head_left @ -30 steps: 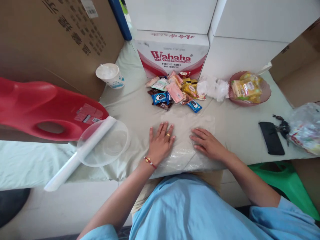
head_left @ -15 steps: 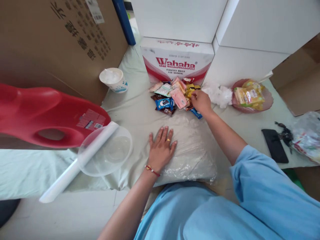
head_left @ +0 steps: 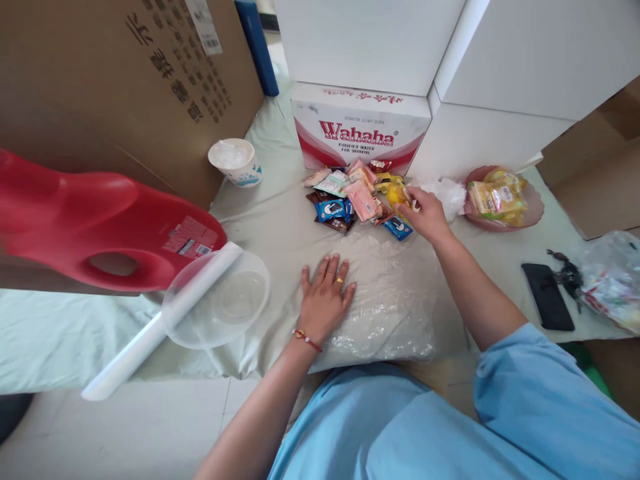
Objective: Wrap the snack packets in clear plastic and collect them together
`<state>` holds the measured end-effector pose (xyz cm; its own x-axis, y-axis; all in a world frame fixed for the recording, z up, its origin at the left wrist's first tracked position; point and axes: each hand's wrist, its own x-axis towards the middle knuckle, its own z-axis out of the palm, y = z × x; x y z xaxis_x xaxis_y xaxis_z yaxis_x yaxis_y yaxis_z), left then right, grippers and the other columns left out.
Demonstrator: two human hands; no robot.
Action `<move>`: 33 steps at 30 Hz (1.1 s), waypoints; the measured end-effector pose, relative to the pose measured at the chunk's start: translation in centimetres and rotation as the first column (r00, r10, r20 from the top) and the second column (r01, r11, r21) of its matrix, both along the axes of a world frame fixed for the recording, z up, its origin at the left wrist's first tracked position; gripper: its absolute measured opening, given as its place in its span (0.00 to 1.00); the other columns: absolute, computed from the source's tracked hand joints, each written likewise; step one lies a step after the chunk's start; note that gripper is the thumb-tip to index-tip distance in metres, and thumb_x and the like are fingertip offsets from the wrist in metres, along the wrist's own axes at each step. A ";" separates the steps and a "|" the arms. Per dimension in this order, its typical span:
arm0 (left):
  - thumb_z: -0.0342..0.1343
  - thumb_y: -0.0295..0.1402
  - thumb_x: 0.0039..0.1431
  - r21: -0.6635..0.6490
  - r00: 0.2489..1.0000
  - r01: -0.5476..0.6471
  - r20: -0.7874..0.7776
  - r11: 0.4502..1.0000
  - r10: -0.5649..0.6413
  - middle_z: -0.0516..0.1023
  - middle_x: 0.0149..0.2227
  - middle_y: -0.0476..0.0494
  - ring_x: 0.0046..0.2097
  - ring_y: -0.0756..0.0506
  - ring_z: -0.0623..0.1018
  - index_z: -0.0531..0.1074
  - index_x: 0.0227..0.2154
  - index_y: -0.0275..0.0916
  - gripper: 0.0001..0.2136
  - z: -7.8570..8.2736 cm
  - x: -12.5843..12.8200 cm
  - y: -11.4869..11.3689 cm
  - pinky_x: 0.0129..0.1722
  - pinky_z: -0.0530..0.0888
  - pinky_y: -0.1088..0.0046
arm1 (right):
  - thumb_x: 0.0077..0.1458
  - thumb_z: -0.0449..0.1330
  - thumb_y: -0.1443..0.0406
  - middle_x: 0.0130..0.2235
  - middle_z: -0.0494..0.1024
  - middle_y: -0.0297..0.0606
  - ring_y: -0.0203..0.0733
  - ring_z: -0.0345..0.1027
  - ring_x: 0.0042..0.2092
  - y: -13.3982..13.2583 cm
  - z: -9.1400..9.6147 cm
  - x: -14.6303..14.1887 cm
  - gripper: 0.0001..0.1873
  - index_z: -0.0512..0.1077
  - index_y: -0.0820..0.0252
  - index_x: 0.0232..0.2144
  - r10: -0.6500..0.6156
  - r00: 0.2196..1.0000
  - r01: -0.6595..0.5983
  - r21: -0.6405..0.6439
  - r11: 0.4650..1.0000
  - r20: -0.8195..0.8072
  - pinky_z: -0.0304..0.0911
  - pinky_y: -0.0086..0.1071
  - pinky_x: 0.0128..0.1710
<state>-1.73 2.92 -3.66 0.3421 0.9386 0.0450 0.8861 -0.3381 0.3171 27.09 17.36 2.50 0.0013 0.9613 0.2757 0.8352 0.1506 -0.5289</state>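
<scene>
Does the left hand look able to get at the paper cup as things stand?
Likely yes: between the left hand and the paper cup only tablecloth shows, with nothing standing in the way.

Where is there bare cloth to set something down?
Bare cloth lies between the paper cup and the snack pile, and between the right forearm and the black phone. Crowded: snack pile through pink bowl, by the right hand; red jug to white roll; clear plastic at the left hand.
</scene>
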 end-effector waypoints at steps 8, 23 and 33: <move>0.41 0.45 0.75 0.008 1.000 -0.004 -0.006 1.000 0.005 0.57 0.75 0.39 0.76 0.36 0.57 0.61 0.72 0.45 0.27 0.1 0.2 0.0 0.74 0.43 0.36 | 0.62 0.66 0.54 0.49 0.79 0.48 0.58 0.68 0.56 -13.0 -0.5 -3.9 0.26 0.75 0.54 0.59 0.551 0.831 -0.530 -0.189 0.826 0.079 0.64 0.52 0.58; 0.41 0.46 0.75 0.014 1.000 -0.017 -0.023 1.000 0.018 0.58 0.75 0.39 0.76 0.37 0.57 0.61 0.71 0.45 0.27 0.1 0.3 0.0 0.74 0.44 0.36 | 0.68 0.57 0.63 0.55 0.76 0.46 0.57 0.63 0.63 -18.0 -5.1 -2.4 0.20 0.74 0.47 0.60 0.382 0.924 -0.382 -0.012 0.924 -0.035 0.64 0.59 0.63; 0.40 0.46 0.75 0.027 0.999 -0.019 -0.045 0.999 0.021 0.58 0.75 0.39 0.76 0.38 0.57 0.61 0.71 0.45 0.27 -0.2 0.3 0.0 0.74 0.44 0.38 | 0.63 0.63 0.63 0.56 0.74 0.50 0.59 0.66 0.59 -19.3 -6.5 -4.3 0.21 0.74 0.51 0.58 0.344 0.939 -0.344 -0.022 0.939 0.024 0.65 0.58 0.60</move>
<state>-1.47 2.94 -3.87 0.3254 0.9440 0.0551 0.9061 -0.3280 0.2673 22.77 -1.94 -3.98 -0.3373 0.9063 0.2548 0.7481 0.4223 -0.5118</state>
